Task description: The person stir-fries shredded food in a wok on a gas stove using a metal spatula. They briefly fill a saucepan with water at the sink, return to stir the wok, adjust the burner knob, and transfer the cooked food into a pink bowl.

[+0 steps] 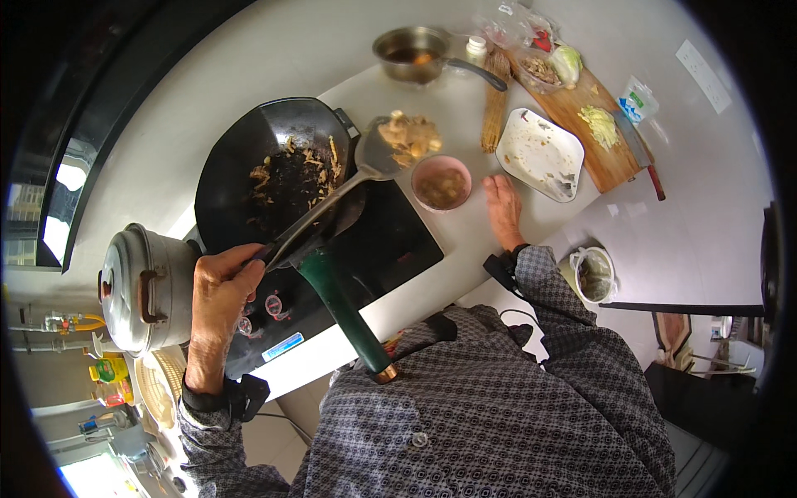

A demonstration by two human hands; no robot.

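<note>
My left hand (225, 289) grips the handle of a metal spatula (355, 180), whose blade carries a heap of cooked food (410, 137) above the counter, between the wok and a pink bowl. The black wok (274, 168) rests on the cooktop with scattered food pieces inside, its green handle (348, 317) towards my body. Some chunky food in liquid lies in the pink bowl (459, 166). My right hand (503, 208) rests on the counter between that bowl and a white dish (540, 155) with food remnants; it holds nothing that I can see.
A lidded metal pot (171, 289) stands left of the cooktop (398, 239). Beyond the bowl are a saucepan (411, 71) and a bundle of dry noodles (495, 112). The cutting board (601, 168) bears cut cabbage and a knife (635, 143). A lined bin (609, 261) is at right.
</note>
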